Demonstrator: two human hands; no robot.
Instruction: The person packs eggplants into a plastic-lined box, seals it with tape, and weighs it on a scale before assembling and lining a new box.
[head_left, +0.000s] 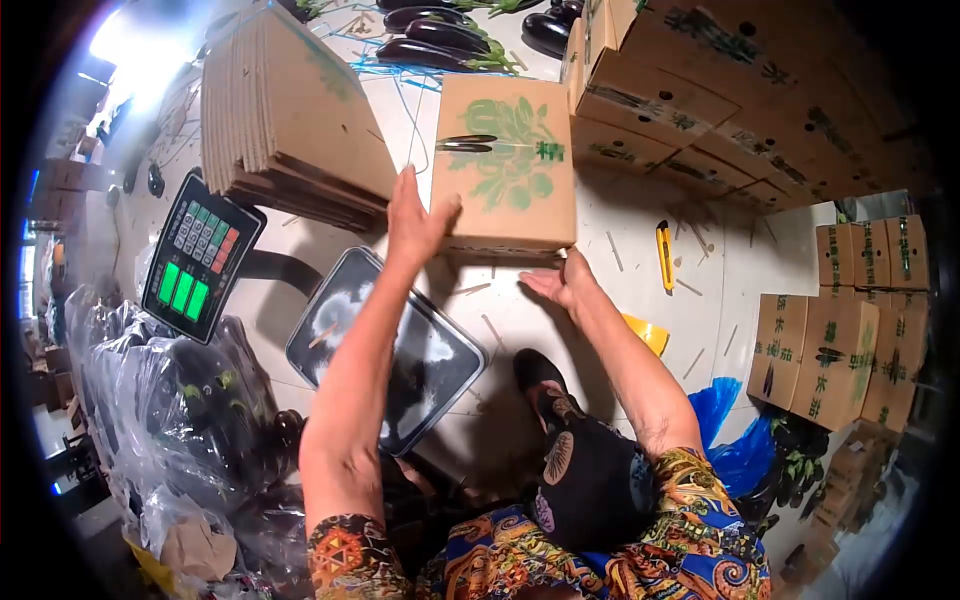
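Note:
A closed cardboard box (505, 165) with a green leafy print and a picture of eggplants lies in front of me. My left hand (418, 222) is at its near left corner, thumb over the top edge and fingers along the left side. At the near right corner is my right hand (562, 283), its thumb up by the corner and its fingers stretched out just below the near edge. Beside the left hand leans a stack of flattened cartons (300, 110). Blue strapping (408, 68) trails on the floor behind it.
Stacked cartons (690, 90) rise at the back right, more cartons (830, 350) farther right. A scale platform (430, 345) and its display (200, 255) stand left. A yellow utility knife (665, 257) lies on the floor. Eggplants (440, 35) lie behind; plastic-wrapped ones (190, 390) at left.

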